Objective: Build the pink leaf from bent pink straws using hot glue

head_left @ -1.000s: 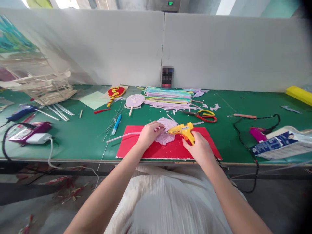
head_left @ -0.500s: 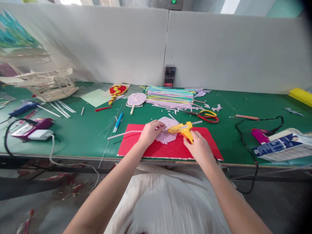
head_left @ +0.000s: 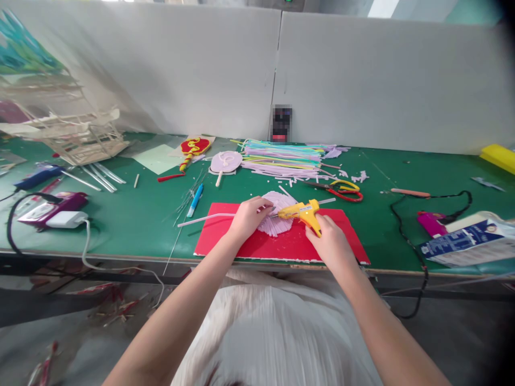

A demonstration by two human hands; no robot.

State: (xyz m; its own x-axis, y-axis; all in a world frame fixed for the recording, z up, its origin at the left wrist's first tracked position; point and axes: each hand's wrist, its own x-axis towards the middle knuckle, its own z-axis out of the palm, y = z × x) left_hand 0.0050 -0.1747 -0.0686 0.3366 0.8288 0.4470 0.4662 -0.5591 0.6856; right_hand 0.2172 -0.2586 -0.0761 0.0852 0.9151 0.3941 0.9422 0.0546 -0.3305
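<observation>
Right hand [head_left: 330, 245] curled shut round the grip of a yellow hot-glue gun [head_left: 302, 210], nozzle pointing left, tip at a pink fan of straw pieces [head_left: 277, 222]. Left hand [head_left: 248, 215] palm down, fingers bent onto the fan's left edge; impossible to tell whether pinching anything. Long white straw [head_left: 205, 219] running out leftward from under that hand. Fan lying flat on a red board [head_left: 281, 245] at the near edge of the green desk [head_left: 120, 225], straight in front of the person.

Just behind the board, to the right: red-and-yellow scissors [head_left: 341, 190]. Farther back: a bundle of coloured straws [head_left: 281, 158], with a round pink piece on a stick [head_left: 225, 163] to its left. Blue pen [head_left: 195, 199] left of the board. Well apart at the left end: a purple device [head_left: 60, 203] with a white adapter [head_left: 66, 219] touching it
</observation>
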